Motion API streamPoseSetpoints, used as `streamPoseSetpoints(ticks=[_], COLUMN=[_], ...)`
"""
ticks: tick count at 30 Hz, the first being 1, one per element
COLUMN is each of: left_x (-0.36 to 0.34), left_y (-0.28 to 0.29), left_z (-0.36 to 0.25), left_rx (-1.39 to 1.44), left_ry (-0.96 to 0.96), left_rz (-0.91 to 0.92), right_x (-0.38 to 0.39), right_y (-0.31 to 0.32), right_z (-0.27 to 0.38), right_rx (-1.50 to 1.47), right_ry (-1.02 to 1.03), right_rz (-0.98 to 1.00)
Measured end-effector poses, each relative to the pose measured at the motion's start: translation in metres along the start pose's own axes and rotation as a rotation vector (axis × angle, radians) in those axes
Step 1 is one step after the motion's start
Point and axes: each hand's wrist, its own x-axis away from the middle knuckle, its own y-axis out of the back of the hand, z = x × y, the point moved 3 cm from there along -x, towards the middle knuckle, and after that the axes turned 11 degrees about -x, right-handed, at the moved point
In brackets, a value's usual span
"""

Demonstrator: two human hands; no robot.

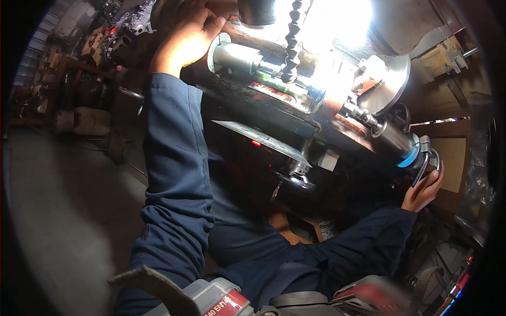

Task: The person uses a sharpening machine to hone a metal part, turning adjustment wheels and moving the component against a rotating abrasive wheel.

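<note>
A heavy machine (295, 118) with a dark metal bed runs slantwise across the upper part of the view. My left hand (195, 37) rests on its left end, thumb stretched out; the fingertips are partly cut off by the upper edge. Beside it is a shiny metal cylinder (237, 57) with a round flange, in line with a horizontal shaft (270, 67). At the right end, the fingers of my right hand (426, 190) are curled around a curved metal handle (433, 160). This sits next to a dark cylinder with a blue band (410, 157).
A dark twisted hose (293, 37) hangs before a bright lamp (342, 21). A thin disc (390, 87) stands behind the shaft. A handwheel (295, 180) and flat metal plate (263, 141) jut toward me. Metal parts (113, 42) crowd the left background.
</note>
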Motion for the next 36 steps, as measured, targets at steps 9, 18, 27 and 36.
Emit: streamPoseSetpoints(ticks=[9, 18, 27, 36], left_x=[0.010, 0.013, 0.032, 0.068], left_y=[-0.018, -0.010, 0.008, -0.051], left_z=[0.009, 0.011, 0.070, 0.153], left_rx=[0.681, 0.577, 1.170, 1.644], left_ry=[0.358, 0.304, 0.546, 0.789], left_rz=[0.396, 0.364, 0.013, -0.433], right_x=[-0.054, -0.053, -0.042, -0.041], right_y=[0.003, -0.043, -0.033, -0.030], right_z=[0.036, 0.045, 0.049, 0.046], right_rx=[0.031, -0.179, -0.223, -0.198], right_ry=[0.163, -0.259, -0.128, -0.132], right_rz=[0.180, 0.864, 0.730, 0.710])
